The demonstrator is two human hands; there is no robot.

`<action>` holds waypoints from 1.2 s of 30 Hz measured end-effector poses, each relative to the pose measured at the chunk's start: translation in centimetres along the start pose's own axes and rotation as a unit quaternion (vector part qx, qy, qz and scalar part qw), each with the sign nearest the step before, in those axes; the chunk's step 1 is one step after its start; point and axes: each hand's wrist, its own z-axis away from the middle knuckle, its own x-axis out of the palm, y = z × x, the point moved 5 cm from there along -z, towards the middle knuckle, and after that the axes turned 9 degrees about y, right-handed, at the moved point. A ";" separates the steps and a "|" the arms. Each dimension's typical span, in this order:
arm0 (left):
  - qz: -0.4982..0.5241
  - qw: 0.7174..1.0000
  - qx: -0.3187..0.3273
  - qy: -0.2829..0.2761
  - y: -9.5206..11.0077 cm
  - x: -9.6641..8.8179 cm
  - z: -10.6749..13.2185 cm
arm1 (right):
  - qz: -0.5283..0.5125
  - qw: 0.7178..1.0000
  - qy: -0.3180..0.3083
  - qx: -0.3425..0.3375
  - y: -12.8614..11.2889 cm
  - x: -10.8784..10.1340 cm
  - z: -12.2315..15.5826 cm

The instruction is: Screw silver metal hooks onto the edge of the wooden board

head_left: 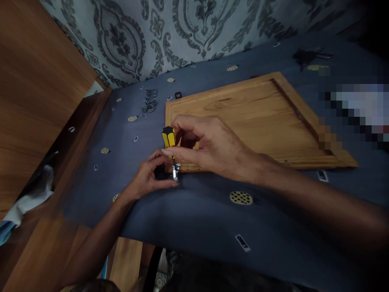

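My right hand (206, 142) is closed around the yellow and black handle of a screwdriver (169, 137). The tool stands upright, and its shaft runs down to a shiny metal hinge (175, 173) at the near left corner of a wooden cabinet door (243, 121). Beside that corner, my left hand (152, 172) has thumb and fingers curved around the hinge, seemingly gripping it. The door lies flat on a dark blue patterned cloth. Small dark holes dot its near edge. The screwdriver's tip and the exact finger contact are hard to make out.
Several loose metal hinge parts (150, 104) lie on the cloth (127, 154) left of the door. A small dark fitting (178, 95) sits at its far left edge. A dark tool-like object (310, 56) lies far right. A wooden cabinet (39, 81) borders the left, and patterned curtain fabric hangs behind.
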 end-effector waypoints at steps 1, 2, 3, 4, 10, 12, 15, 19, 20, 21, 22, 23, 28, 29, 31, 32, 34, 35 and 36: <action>-0.001 1.000 0.000 0.001 -0.1 0.0 0.0 | -0.003 1.000 -0.003 0.001 -0.1 0.0 0.0; -0.001 1.000 0.000 0.002 -0.2 0.0 0.1 | -0.005 1.000 -0.006 0.001 -0.1 0.0 0.0; -0.002 1.000 0.001 0.004 -0.3 0.0 0.1 | -0.005 1.000 -0.009 0.001 -0.2 0.1 0.0; -0.002 1.000 0.001 0.006 -0.4 0.0 0.1 | -0.004 1.000 -0.009 0.000 -0.2 0.1 0.0; 0.022 1.000 0.006 0.009 -0.4 0.1 0.2 | -0.007 1.000 -0.005 0.028 -0.2 0.3 0.2; 0.028 1.000 0.005 0.010 -0.3 0.1 0.1 | -0.007 0.999 -0.005 0.032 -0.1 0.4 0.2; 0.006 1.000 -0.007 0.006 -0.2 0.0 0.0 | 0.001 1.000 0.027 0.016 -0.2 0.1 0.1; 0.000 1.000 0.002 0.004 -0.1 -0.1 0.0 | 0.042 0.995 0.091 -0.013 0.0 -0.7 -0.1; 0.004 1.000 0.009 0.005 0.0 -0.1 0.0 | 0.047 0.994 0.092 -0.015 0.1 -0.8 -0.1; 0.007 1.000 0.016 0.005 0.0 -0.1 0.1 | 0.050 0.995 0.089 -0.016 0.3 -0.8 -0.1; 0.010 1.000 0.022 0.005 0.1 -0.1 0.1 | 0.052 0.995 0.085 -0.018 0.5 -0.7 -0.1; 0.011 1.000 0.027 0.005 0.1 0.0 0.1 | 0.053 0.995 0.083 -0.020 0.6 -0.6 -0.1; 0.011 1.000 0.026 0.003 -0.1 0.0 0.1 | 0.047 0.996 0.080 -0.012 1.2 -0.3 0.1; 0.011 1.000 0.024 0.002 -0.1 0.0 0.1 | 0.043 0.996 0.080 -0.010 1.3 -0.2 0.1; 0.011 1.000 0.024 0.001 -0.1 0.0 0.2 | 0.039 0.996 0.081 -0.006 1.3 -0.2 0.1; 0.011 1.000 0.025 0.002 -0.1 0.0 0.2 | 0.038 0.996 0.080 -0.005 1.3 -0.2 0.1; 0.010 1.000 0.025 0.003 0.0 0.0 0.1 | 0.041 0.996 0.075 -0.004 1.2 -0.1 0.0; 0.010 1.000 0.026 0.003 0.0 0.0 0.1 | 0.043 0.997 0.071 -0.006 1.2 -0.1 0.0; 0.009 1.000 0.027 0.003 0.0 0.0 0.1 | 0.043 0.997 0.068 -0.013 1.0 -0.1 0.0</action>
